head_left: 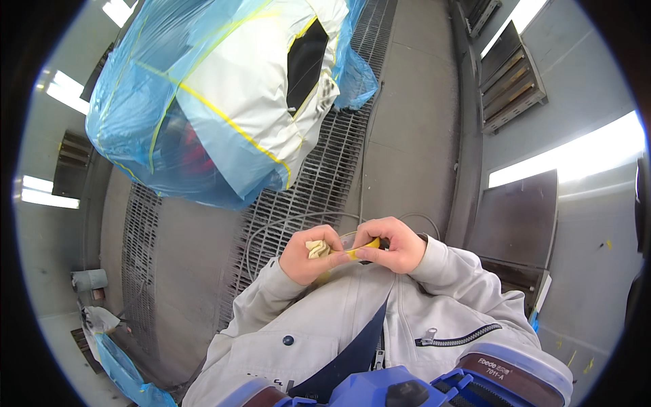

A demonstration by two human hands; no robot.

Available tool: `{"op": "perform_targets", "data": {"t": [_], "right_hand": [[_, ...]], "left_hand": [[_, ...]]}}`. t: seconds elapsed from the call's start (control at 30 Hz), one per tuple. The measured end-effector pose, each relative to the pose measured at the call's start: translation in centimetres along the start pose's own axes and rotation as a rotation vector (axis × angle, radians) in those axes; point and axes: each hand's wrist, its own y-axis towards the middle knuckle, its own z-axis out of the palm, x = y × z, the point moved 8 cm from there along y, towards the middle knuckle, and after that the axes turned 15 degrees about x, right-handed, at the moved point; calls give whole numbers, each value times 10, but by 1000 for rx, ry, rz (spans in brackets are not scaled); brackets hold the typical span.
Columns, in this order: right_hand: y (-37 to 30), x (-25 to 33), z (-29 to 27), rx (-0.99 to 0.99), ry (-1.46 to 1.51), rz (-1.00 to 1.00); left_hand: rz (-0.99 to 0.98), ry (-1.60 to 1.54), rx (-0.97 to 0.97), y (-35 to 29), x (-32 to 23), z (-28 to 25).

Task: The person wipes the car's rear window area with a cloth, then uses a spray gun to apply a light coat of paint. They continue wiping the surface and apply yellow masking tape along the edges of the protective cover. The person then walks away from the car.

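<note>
In front of my chest both hands are close together, fingers curled. My right hand [400,245] grips a roll of yellow masking tape [369,245], partly covered by the fingers. My left hand [308,256] is closed around a crumpled cream-coloured piece [317,249], cloth or paper. Its thumb and fingertips also pinch at the yellow tape between the hands. Ahead to the left stands a large object wrapped in blue plastic film [135,88] and white masking sheet [230,102], with yellow tape along the seams. A black patch [306,66] shows through an opening in the white sheet.
Floor grating [298,210] runs beneath the wrapped object. A thin hose [271,227] loops across the floor near my hands. Slatted wall units [512,85] line the right side. At lower left lie blue film [119,366] and a grey roll [89,279]. A blue respirator [386,390] fills the bottom edge.
</note>
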Motion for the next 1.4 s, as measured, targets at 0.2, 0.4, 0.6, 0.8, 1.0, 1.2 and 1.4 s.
{"op": "perform_targets", "data": {"t": [0.2,0.4,0.6,0.8,1.0,1.2,1.4], "right_hand": [[-30,-5,-98,55,141,-9],[-29,-20,-157,128,246,13],[7,-46,-201,202,484,27],[76,-53,-263,157,395,110],[135,-25,-323,81,407,96],[180,-23,-347,78,432,155],[199,-25,-367,161,517,160]], "left_hand": [[-19,0,-6,88,-31,9],[-197,31,-63,143,-37,-3],[-110,-54,-118,168,-44,-37],[-213,-191,2,211,-44,-129],[-16,-171,49,249,-69,-205],[-202,-415,24,255,-64,-242],[-118,-318,-51,265,-77,-255]]}}
